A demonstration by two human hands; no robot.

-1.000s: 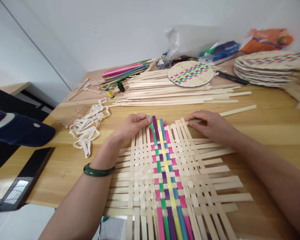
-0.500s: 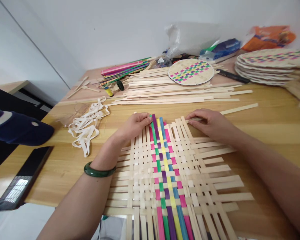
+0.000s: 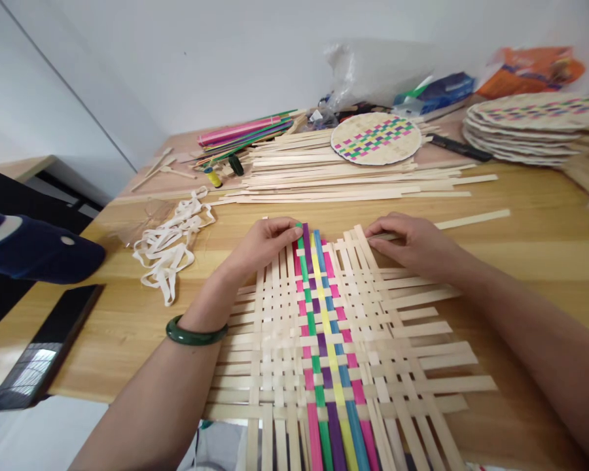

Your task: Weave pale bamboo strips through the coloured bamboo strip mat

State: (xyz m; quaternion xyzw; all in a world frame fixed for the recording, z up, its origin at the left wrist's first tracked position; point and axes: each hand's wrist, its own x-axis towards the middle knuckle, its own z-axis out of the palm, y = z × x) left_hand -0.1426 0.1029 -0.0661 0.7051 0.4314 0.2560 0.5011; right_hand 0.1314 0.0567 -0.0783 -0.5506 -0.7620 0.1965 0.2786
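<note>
Green strip [image 3: 300,243] pinched in left hand [image 3: 275,242] at top edge of woven mat [image 3: 324,327]; right hand [image 3: 402,241] grips pale strip [image 3: 472,219] at mat's upper right. Mat lies at near edge of wooden counter [image 3: 535,261], loose pale strips [image 3: 324,190] beyond. Round woven disc [image 3: 377,139] sits on those strips.

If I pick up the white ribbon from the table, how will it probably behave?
The white ribbon is probably floppy, since it lies in loose folds. It looks narrow and thin, so it is likely light. Its loops overlap, so they may catch and lift as a tangle.
</note>
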